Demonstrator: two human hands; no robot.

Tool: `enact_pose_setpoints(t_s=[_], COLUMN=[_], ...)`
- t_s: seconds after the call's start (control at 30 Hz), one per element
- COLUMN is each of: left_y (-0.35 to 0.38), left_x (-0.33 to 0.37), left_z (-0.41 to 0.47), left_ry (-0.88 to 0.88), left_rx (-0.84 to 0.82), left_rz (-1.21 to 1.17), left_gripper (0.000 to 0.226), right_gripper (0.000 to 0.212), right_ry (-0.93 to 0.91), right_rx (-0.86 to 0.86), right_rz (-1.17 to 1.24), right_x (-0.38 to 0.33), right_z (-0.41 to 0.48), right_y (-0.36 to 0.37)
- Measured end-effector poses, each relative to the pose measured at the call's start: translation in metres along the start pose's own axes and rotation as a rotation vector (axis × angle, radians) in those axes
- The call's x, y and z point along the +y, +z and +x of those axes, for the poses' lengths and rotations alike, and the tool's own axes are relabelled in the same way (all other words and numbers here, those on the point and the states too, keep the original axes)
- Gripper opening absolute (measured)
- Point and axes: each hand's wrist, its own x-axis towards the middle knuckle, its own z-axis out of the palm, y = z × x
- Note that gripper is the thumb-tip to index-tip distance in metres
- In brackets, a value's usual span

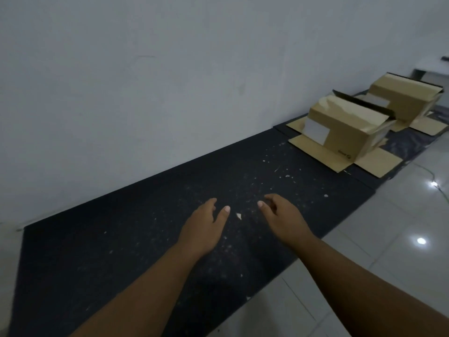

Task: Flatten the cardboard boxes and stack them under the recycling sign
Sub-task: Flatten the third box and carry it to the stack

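- Hovering over dark mat (97, 251): left grip (202, 229), right grip (284, 217), both wide, relaxed, empty.
- Far along mat by wall (145, 93): near box (352, 137), far box (408, 100), unflattened, flaps splayed.

Mat (121, 239): flat on the floor (388, 239), along the foot of the wall (145, 93) on its left.
Farther mat (364, 177): butts the mat's far end.
Near box (345, 132): on the farther mat, flaps spread around its base.
Far box (408, 100): just behind the near box.
Hands: left hand (201, 229) and right hand (284, 220) side by side over the mat's middle, a scrap (239, 216) between them.
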Motion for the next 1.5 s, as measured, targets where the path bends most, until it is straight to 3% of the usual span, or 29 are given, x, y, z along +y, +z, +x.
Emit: enact_pose_setpoints(t_s=[0.27,0.6,1.07,1.27,1.37,1.5], left_y=[0.095,0.198,0.300,0.337,0.348,0.361], left_x=[0.084,0.216,0.340,0.399,0.426,0.458], left_z=[0.087,0.154,0.316,0.405,0.441,0.480], left_ry=[-0.004,-0.051,0.019,0.041,0.090,0.125], left_rx=[-0.041,0.025,0.022,0.017,0.042,0.094], left_rz=[0.023,-0.050,-0.074,-0.166,-0.213,-0.204], left_gripper=[0.073,0.075,0.073,0.063,0.047,0.056], right_gripper=[0.052,0.049,0.045,0.039,0.035,0.031], right_ry=[0.020,0.000,-0.051,-0.121,-0.191,-0.260], right_rx=[-0.006,-0.074,0.019,0.105,0.145,0.152], right_rz=[-0.009,-0.009,0.041,0.006,-0.012,-0.044], right_x=[0.103,0.213,0.303,0.330,0.335,0.351], right_z=[0.085,0.174,0.320,0.400,0.436,0.490], right_y=[-0.083,-0.214,-0.342,-0.402,-0.430,-0.460])
